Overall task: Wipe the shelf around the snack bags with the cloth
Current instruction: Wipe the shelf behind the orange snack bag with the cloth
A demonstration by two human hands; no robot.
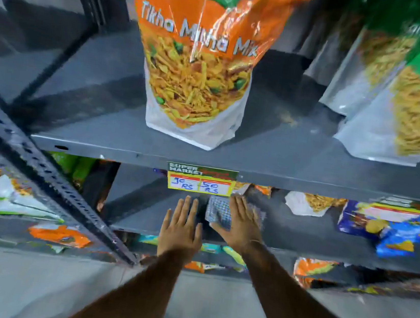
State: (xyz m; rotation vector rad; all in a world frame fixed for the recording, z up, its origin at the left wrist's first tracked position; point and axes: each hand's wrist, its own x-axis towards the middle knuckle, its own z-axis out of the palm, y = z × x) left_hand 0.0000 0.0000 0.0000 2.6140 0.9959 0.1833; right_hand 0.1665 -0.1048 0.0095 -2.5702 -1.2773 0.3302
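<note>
wiping step: right hand (241, 223) is pressing cloth (219, 210) flat near shelf (300, 232) front edge; left hand (181, 228) is resting released, empty. next: sweeping toward snack bags (386, 230).

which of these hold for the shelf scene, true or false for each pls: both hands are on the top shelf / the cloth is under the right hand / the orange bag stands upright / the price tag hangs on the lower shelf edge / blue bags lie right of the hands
1. Both hands are on the top shelf. False: the left hand and right hand are at the lower shelf.
2. The cloth is under the right hand. True.
3. The orange bag stands upright. True.
4. The price tag hangs on the lower shelf edge. False: it hangs on the top shelf edge.
5. Blue bags lie right of the hands. True.
</note>
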